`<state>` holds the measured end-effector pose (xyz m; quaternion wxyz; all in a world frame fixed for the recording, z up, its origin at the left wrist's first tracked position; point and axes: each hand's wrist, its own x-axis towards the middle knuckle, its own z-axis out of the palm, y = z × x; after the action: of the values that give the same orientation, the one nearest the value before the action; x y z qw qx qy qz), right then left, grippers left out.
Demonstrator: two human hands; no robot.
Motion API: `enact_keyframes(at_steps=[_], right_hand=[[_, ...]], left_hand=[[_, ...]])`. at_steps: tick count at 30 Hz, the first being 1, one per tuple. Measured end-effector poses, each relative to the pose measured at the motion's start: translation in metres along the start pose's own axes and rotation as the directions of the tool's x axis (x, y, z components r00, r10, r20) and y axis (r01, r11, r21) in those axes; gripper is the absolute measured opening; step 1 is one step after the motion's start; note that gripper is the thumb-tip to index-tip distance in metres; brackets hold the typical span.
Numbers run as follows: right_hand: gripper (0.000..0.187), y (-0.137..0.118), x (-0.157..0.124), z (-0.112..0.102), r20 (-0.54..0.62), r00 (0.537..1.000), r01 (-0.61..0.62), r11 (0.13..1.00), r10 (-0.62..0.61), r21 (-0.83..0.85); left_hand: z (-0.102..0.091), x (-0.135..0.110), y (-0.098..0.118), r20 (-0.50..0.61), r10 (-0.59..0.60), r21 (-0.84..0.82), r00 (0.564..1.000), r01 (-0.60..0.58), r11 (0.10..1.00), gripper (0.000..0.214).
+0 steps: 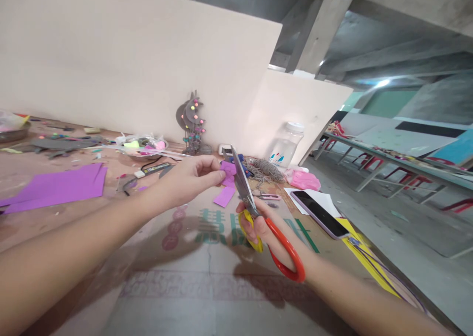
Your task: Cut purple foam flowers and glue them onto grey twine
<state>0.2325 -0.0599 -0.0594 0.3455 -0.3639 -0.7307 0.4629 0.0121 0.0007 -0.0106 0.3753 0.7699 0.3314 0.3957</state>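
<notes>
Between thumb and fingers, my left hand [195, 178] pinches a small piece of purple paper [228, 172]. My right hand [258, 222] grips a pair of scissors [244, 183] with one red-orange and one yellow handle, its blades pointing up and away from me beside the purple piece. Whether the blades touch the paper I cannot tell. Just below the pinched piece, a purple strip [224, 196] shows over the cardboard [177, 296] with green and pink print. Larger purple sheets [59, 185] lie on the table at the left.
A phone [320, 214] rests on white paper at the right, near yellow sheets [369, 257]. Behind stand a water bottle [286, 146], a ball of grey twine [264, 169], a beaded grey ornament [192, 121] and a bowl of colourful bits [144, 146]. A pale partition [140, 55] rises at the back.
</notes>
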Motion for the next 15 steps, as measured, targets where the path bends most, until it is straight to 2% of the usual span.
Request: enact_keyframes(at_steps=[4,8,15], right_hand=[[0.050,-0.0034,-0.0014,0.0001,0.028,0.997,0.069,0.998,-0.069,0.001],[0.047,-0.0048,-0.0013,-0.0007,0.063,0.996,0.069,0.998,-0.070,0.007],[0.047,-0.0043,-0.0016,-0.0001,0.034,0.997,0.069,0.997,-0.068,-0.024]], left_hand=[[0.0065,-0.0037,0.0040,0.001,0.022,0.056,1.000,-0.022,0.998,0.018],[0.0092,-0.0051,0.0066,-0.008,0.019,0.077,1.000,-0.019,0.997,0.017],[0.0079,-0.0053,0.0068,-0.005,0.031,0.115,1.000,-0.030,0.993,0.017]])
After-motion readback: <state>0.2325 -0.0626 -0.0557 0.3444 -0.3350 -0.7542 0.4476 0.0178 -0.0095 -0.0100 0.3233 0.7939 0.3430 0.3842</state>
